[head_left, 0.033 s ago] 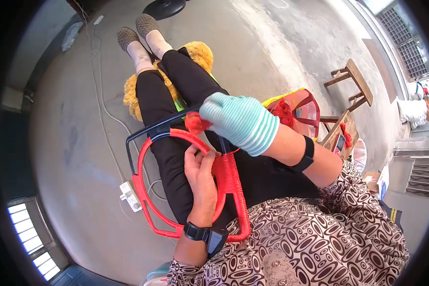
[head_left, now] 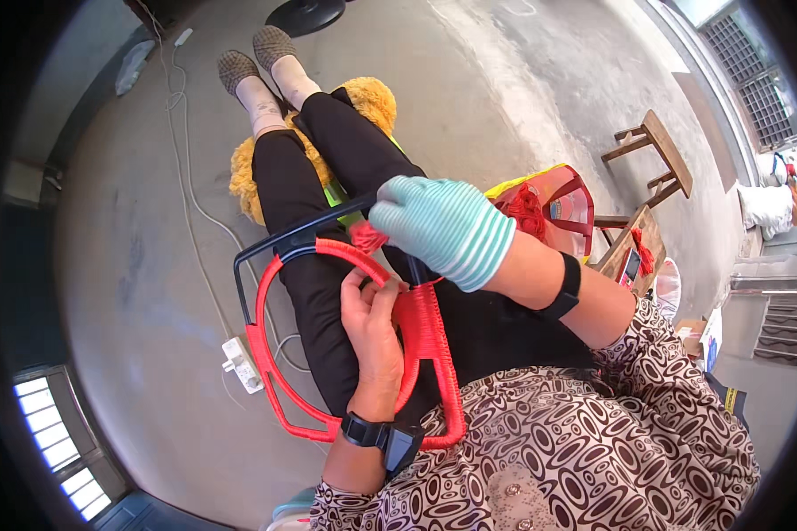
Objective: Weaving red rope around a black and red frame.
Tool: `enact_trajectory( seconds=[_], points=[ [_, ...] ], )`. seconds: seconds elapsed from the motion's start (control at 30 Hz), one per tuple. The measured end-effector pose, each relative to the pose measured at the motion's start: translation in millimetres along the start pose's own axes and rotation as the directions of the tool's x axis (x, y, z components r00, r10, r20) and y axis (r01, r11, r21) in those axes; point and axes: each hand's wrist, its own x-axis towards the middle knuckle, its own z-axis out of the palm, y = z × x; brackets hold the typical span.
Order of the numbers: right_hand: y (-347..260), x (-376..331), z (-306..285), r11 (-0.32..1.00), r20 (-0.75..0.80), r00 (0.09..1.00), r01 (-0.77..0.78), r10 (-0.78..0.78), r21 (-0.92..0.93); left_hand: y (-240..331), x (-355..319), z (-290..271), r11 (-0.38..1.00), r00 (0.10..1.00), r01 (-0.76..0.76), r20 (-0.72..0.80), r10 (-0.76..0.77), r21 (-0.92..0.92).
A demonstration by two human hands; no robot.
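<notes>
Bright daylight; floor (head_left: pixel 496 102) washed out toward its upper right edge, dimmer along its left edge. Lower-left window (head_left: pixel 48 423) blown out. Fisheye bends straight lines, rim falls to black.

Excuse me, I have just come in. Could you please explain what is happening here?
A person sits with a frame over the lap, partly wrapped in red cord, with bare black bars at its far side. The bare left hand grips the wrapped ring near its right side. The right hand, in a teal-and-white striped glove, is closed on a bundle of red cord beside the bars. More red strands lie in a bag to the right.
</notes>
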Motion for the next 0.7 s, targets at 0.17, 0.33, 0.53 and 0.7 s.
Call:
enact_trajectory(
  seconds=[0.17,0.33,0.53,0.7],
  points=[
    [-6.9,7.5,10.3,0.947,0.260,0.948,0.241,-0.183,-0.213,2.3,0.1,2.2,0.995,0.997,-0.074,0.021,0.076,-0.070],
    [-10.3,17.1,9.7,0.940,0.349,0.909,0.300,-0.230,-0.163,6.5,-0.3,3.6,0.990,0.997,-0.043,0.055,0.051,-0.134],
    [-13.2,21.5,7.6,0.931,0.568,0.804,0.325,-0.178,-0.169,6.1,-1.7,3.4,0.978,0.995,0.008,0.101,0.013,-0.206],
    [-5.7,-15.0,-27.2,0.957,-0.125,0.990,-0.034,0.073,0.287,10.3,-1.3,-3.8,0.958,0.975,0.128,0.208,-0.075,-0.255]
  ],
)
